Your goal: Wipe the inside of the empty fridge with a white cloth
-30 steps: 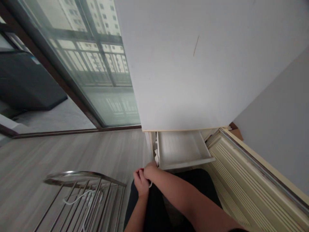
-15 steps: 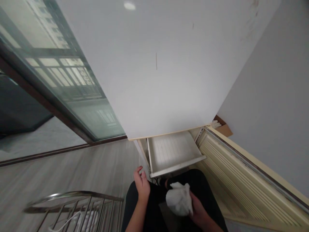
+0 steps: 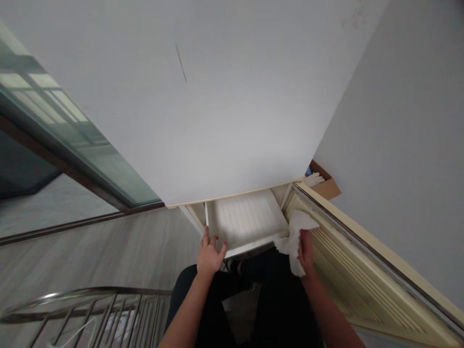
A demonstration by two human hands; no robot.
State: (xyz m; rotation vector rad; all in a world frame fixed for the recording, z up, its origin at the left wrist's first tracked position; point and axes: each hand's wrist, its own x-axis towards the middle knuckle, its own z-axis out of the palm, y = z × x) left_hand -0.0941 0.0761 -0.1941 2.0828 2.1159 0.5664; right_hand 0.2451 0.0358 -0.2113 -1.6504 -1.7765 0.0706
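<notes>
A seated person's right hand (image 3: 306, 249) is closed around a crumpled white cloth (image 3: 294, 241) (it may be a paper towel; the weave is too blurred to tell), held at the front right corner of a pale drawer (image 3: 250, 245). The cloth spreads above and below the fist, its lower end hanging loose. The left hand (image 3: 210, 253) is at the drawer's front left corner, fingers parted and curled, with nothing seen in its grasp; whether the fingertips touch the rim is unclear. The drawer juts out beneath the lower edge of a large white panel (image 3: 224, 121), beside a cream ribbed door (image 3: 348, 270) on the right. The cloth should be light, soft and limp, likely to tear if it is paper, and best held bunched by its middle. The drawer looks stiff and smooth, perhaps slippery, with its front rim the surest hold.
</notes>
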